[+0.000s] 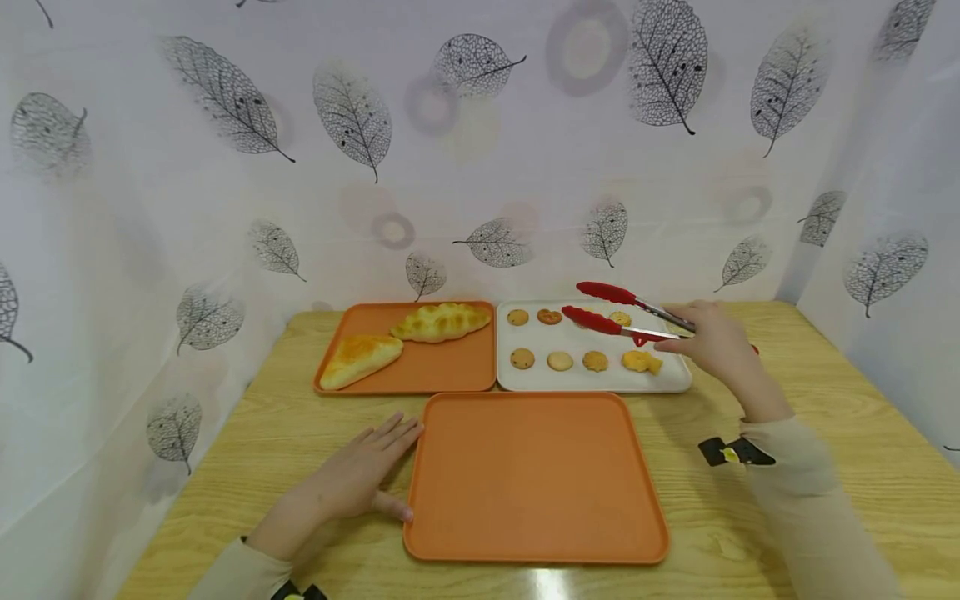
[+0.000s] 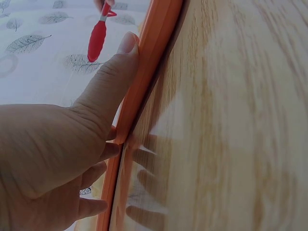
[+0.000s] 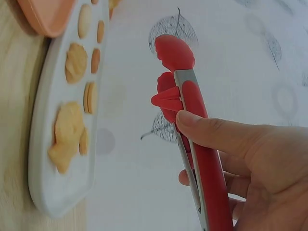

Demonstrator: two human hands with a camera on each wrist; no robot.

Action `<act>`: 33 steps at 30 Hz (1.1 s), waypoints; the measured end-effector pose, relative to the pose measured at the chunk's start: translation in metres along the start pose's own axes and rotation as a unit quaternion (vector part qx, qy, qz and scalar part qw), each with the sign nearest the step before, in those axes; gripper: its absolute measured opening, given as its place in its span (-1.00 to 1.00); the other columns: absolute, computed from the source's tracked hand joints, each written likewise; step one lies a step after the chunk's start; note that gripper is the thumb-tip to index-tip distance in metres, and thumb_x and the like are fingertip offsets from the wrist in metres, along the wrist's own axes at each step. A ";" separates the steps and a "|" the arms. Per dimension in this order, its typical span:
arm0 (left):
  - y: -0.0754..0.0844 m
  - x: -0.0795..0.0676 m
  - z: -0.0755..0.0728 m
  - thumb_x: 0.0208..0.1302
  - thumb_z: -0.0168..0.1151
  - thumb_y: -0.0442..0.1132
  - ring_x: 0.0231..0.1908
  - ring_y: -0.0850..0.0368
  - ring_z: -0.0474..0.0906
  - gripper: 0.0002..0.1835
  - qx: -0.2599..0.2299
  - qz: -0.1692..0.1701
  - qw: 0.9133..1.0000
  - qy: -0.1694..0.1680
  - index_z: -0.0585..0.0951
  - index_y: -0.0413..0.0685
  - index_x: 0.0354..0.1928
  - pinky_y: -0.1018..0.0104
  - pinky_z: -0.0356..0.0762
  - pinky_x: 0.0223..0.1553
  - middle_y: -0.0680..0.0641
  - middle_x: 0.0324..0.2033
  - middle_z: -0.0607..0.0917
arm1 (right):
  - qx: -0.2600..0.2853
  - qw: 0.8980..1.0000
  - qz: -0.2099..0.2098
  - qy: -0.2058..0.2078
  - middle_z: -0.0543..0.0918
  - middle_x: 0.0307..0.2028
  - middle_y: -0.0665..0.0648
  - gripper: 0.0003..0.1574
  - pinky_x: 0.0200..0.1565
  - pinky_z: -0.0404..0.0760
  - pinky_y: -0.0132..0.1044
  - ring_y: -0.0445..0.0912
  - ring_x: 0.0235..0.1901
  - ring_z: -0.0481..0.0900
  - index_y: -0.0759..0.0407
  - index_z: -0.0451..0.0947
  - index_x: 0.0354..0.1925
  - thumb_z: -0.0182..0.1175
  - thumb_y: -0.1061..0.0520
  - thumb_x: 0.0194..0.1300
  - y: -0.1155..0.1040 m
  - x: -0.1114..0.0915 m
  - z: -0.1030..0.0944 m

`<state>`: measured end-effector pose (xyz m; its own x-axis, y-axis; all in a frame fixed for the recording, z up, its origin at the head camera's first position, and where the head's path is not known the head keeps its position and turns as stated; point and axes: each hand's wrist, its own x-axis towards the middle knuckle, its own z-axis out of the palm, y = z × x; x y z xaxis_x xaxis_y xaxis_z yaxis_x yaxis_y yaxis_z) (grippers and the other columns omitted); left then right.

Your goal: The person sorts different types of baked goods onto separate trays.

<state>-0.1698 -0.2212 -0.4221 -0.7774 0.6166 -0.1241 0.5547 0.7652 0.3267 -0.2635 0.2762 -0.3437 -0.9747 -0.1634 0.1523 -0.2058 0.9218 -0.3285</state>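
My right hand (image 1: 712, 346) grips red-and-steel tongs (image 1: 592, 320) by the handles, thumb on one arm and fingers round the other. The tongs' red tips stand apart over the white tray (image 1: 540, 340), with nothing between them. Several cookies lie on that tray, among them a fish-shaped cookie (image 3: 69, 132) and a pretzel-shaped cookie (image 1: 550, 317). Fingers extended, my left hand (image 1: 348, 483) touches the left rim of the front orange tray (image 1: 532, 483). In the left wrist view, the thumb rests along that rim. The tongs partly hide cookies in the back row.
Behind the front tray, at the left, a second orange tray (image 1: 427, 371) holds a triangular pastry (image 1: 362, 361) and a braided bread (image 1: 441, 322). It stands beside the white tray. A leaf-patterned curtain (image 1: 480, 167) encloses the back and sides of the wooden table (image 1: 847, 467).
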 end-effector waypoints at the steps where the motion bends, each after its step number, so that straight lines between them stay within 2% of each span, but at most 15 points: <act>1: 0.000 0.000 0.000 -0.07 0.13 0.52 0.52 -0.23 -0.09 0.24 -0.001 0.000 1.000 -0.001 0.07 -0.13 0.53 -0.34 0.09 0.37 -0.21 0.50 0.12 | -0.003 1.000 0.004 0.005 0.47 0.12 0.54 -0.12 -0.11 0.41 0.30 0.44 0.06 0.40 0.37 0.35 0.32 0.37 -0.07 0.19 0.004 -0.001 -0.002; 8: 0.001 0.000 0.000 -0.07 0.14 0.52 0.52 -0.23 -0.09 0.25 -0.001 0.000 1.000 -0.001 0.07 -0.15 0.52 -0.35 0.09 0.37 -0.22 0.50 0.12 | -0.003 0.999 0.041 0.015 0.40 0.15 0.57 -0.08 -0.11 0.39 0.27 0.44 0.08 0.37 0.40 0.28 0.35 0.32 -0.12 0.24 0.039 -0.005 -0.013; 14: 0.001 0.001 0.001 -0.06 0.14 0.51 0.52 -0.22 -0.10 0.24 -0.001 0.002 1.000 -0.002 0.06 -0.14 0.53 -0.34 0.09 0.38 -0.21 0.51 0.12 | 0.011 0.998 0.040 0.046 0.47 0.11 0.58 -0.12 -0.17 0.40 0.16 0.38 -0.05 0.44 0.43 0.35 0.30 0.35 -0.08 0.22 0.080 -0.010 -0.015; 20: -0.001 0.000 0.001 -0.06 0.12 0.52 0.52 -0.23 -0.10 0.24 -0.002 0.002 1.000 -0.003 0.05 -0.13 0.53 -0.35 0.09 0.37 -0.21 0.51 0.11 | 0.022 0.993 0.115 0.015 0.30 0.20 0.65 -0.01 -0.12 0.39 0.25 0.47 0.07 0.29 0.42 0.23 0.37 0.27 -0.20 0.27 0.114 -0.021 -0.016; 22: -0.001 0.000 0.001 -0.05 0.12 0.52 0.52 -0.23 -0.10 0.24 -0.002 0.002 1.000 -0.004 0.05 -0.13 0.53 -0.35 0.10 0.37 -0.20 0.51 0.11 | 0.018 0.991 0.135 0.010 0.29 0.18 0.67 0.01 -0.16 0.40 0.20 0.46 0.04 0.30 0.44 0.22 0.36 0.27 -0.22 0.26 0.123 -0.025 -0.016; 27: -0.001 0.000 0.000 -0.05 0.12 0.52 0.52 -0.23 -0.10 0.23 -0.003 0.002 1.000 -0.004 0.06 -0.13 0.53 -0.34 0.10 0.37 -0.20 0.51 0.12 | 0.010 0.989 0.147 -0.004 0.36 0.10 0.66 0.01 -0.23 0.38 0.09 0.41 -0.06 0.35 0.47 0.24 0.34 0.27 -0.23 0.25 0.140 -0.033 -0.016; 33: 0.002 0.000 -0.001 -0.05 0.12 0.51 0.52 -0.24 -0.10 0.23 -0.005 0.001 1.000 -0.006 0.06 -0.14 0.53 -0.35 0.09 0.37 -0.21 0.50 0.12 | 0.000 0.988 0.154 -0.025 0.31 0.15 0.69 0.06 -0.13 0.42 0.23 0.50 0.00 0.34 0.51 0.21 0.33 0.27 -0.24 0.24 0.159 -0.040 -0.012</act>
<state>-0.1689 -0.2203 -0.4206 -0.7729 0.6202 -0.1342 0.5532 0.7621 0.3365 -0.2560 0.4336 -0.3914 -0.9941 0.1089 -0.0005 0.1021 0.9306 -0.3515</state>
